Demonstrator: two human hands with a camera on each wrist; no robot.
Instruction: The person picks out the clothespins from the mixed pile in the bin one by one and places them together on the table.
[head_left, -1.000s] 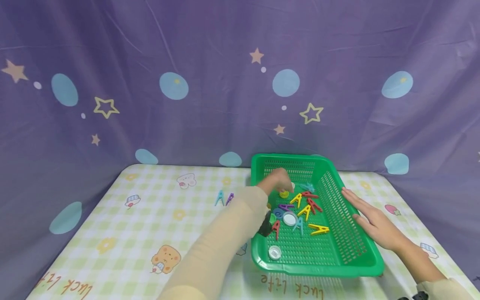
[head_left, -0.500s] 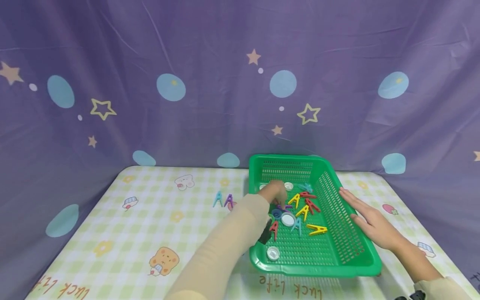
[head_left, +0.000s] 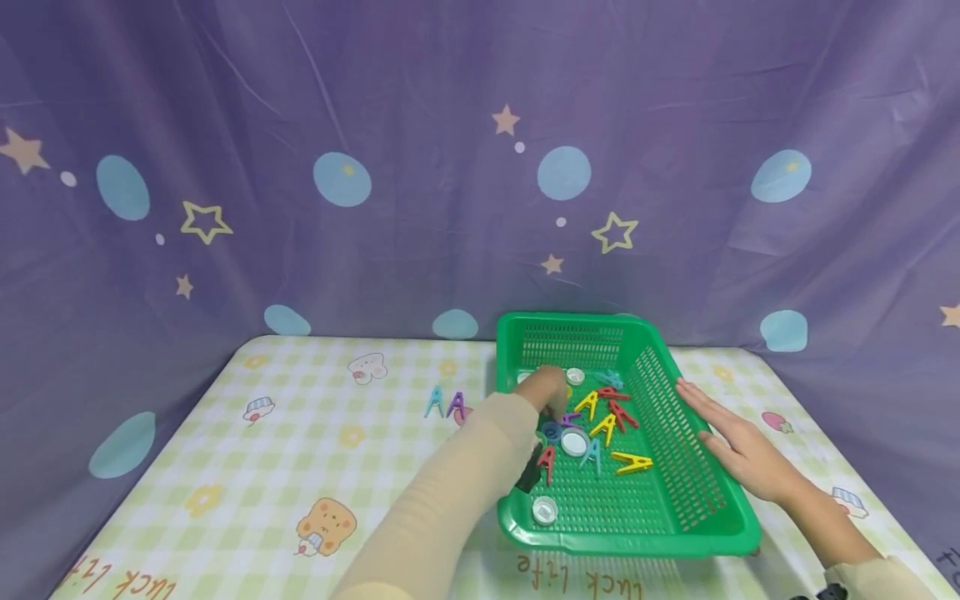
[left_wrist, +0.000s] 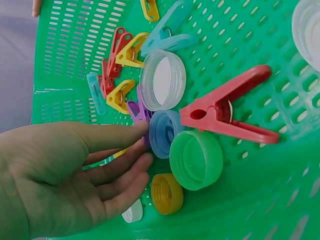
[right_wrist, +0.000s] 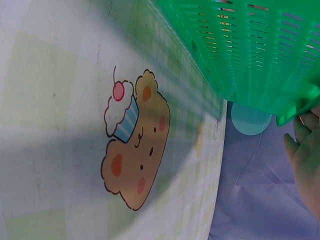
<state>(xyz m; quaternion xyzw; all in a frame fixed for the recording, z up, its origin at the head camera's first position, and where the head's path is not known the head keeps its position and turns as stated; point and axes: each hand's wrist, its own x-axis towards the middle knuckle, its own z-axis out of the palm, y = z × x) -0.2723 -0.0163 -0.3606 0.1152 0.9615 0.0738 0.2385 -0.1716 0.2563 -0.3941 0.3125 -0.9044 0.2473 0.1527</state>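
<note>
My left hand (head_left: 546,390) reaches down into the green plastic basket (head_left: 600,543). In the left wrist view, its thumb and fingertips pinch a purple clothespin (left_wrist: 138,109), partly hidden behind the thumb. A blue bottle cap (left_wrist: 157,141) lies right at the fingertips. Beside it are a green cap (left_wrist: 215,162), a red clothespin (left_wrist: 212,120) and an orange-yellow cap (left_wrist: 172,200). A clear-rimmed white cap (left_wrist: 162,82) stands on edge above. My right hand (head_left: 753,457) rests with extended fingers on the basket's right rim; the right wrist view catches it (right_wrist: 307,160) at the edge.
A teal clothespin (head_left: 437,393) and a purple one (head_left: 457,398) lie on the checked tablecloth (head_left: 300,450) left of the basket. Inside the basket are yellow, red and teal clothespins and a white cap (head_left: 544,511) near the front. A purple curtain (head_left: 435,258) hangs behind.
My left hand has come from the yellow cap near the back towards the front of the basket, to the purple clothespin. The right hand stays on the rim.
</note>
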